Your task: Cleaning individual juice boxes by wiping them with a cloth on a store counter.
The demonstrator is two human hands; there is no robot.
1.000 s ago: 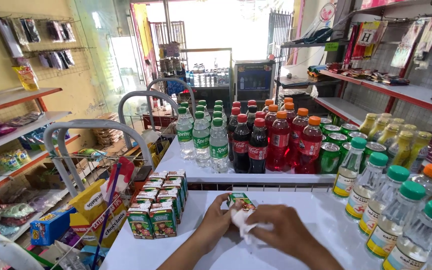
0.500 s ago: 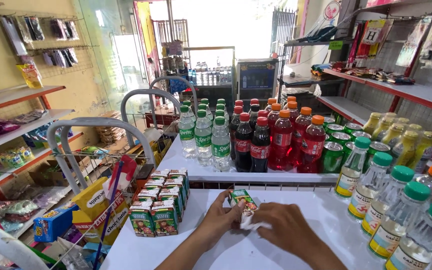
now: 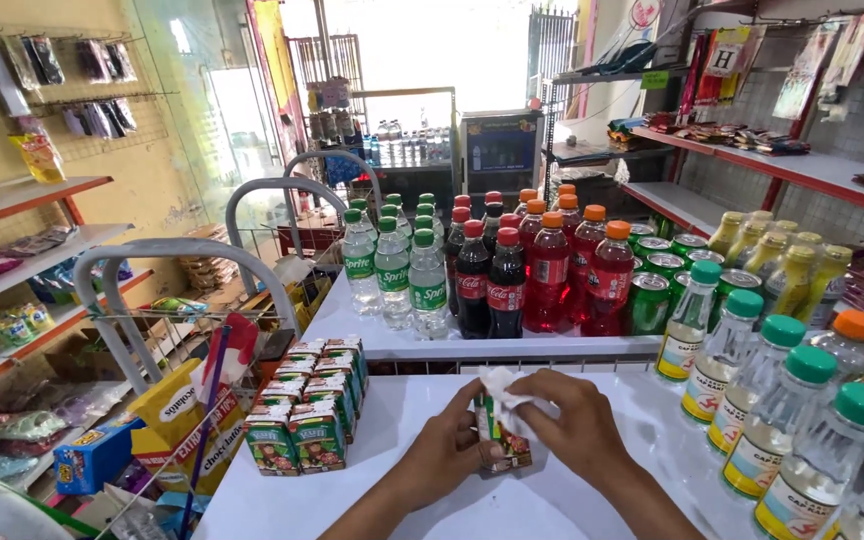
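Upright now, no longer tilted, the juice carton (image 3: 503,440) stands on our white counter (image 3: 402,400), left hand (image 3: 447,455) gripping it, right hand (image 3: 564,425) pinching what seems a white cloth (image 3: 500,385) against its top.

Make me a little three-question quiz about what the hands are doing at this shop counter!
1. True or false: the left hand holds a small green-and-red juice carton.
2. What does the right hand press on the carton: A) white cloth, B) spoon, C) bottle cap?
3. Fill in: more juice cartons stand in rows on the person's ___ side of the white counter.

Key: 1 true; 2 A; 3 left.
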